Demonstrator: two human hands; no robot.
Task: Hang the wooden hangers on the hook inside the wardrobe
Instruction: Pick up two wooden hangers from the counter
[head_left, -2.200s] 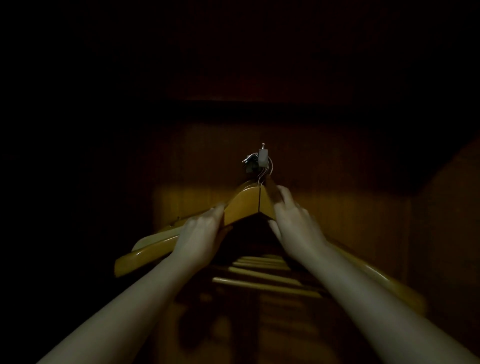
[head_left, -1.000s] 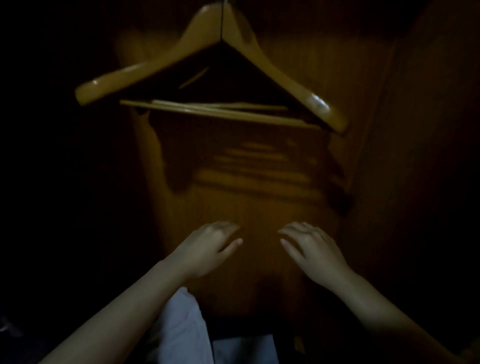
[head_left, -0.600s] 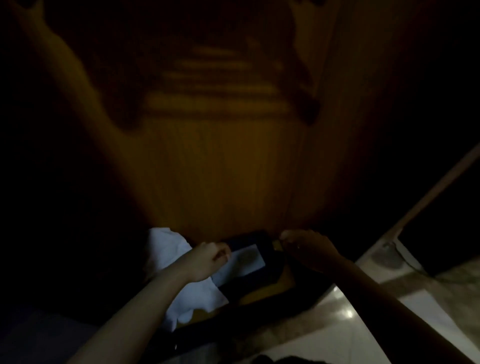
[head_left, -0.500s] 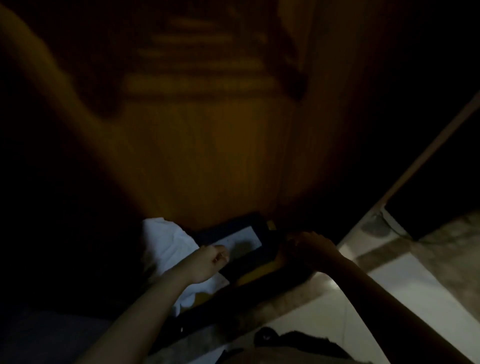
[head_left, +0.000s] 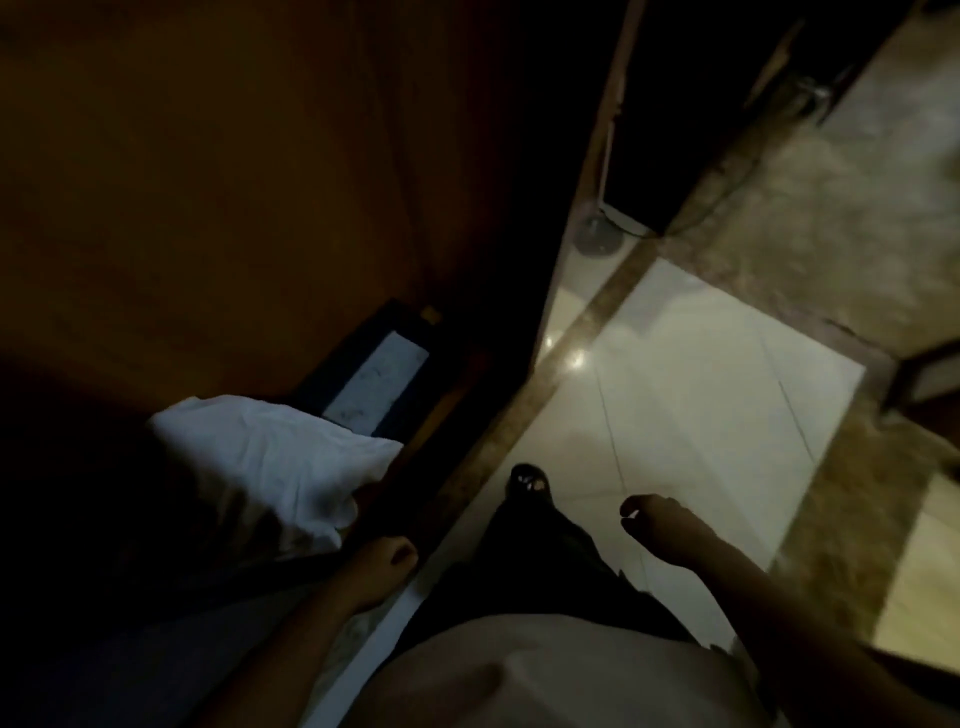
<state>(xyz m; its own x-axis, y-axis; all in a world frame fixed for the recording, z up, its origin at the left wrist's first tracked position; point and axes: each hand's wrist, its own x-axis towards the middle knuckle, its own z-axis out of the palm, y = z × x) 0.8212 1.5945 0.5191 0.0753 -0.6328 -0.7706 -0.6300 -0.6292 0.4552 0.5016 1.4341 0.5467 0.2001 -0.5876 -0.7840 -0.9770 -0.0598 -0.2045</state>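
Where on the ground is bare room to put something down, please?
The pale tiles, bordered by the brown stone strips and ahead of the right hand, are bare. The wardrobe floor is crowded: white cloth and dark tray.

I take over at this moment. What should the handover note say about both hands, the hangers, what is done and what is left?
Left hand: fingers loosely curled, holds nothing, near the white cloth.
Right hand: relaxed, holds nothing, above the floor tiles.
Hangers and hook: out of view now. A second ago the hangers hung on the hook, hands off.
Done: hanging, it seems.
To do: look up and confirm they stay on.
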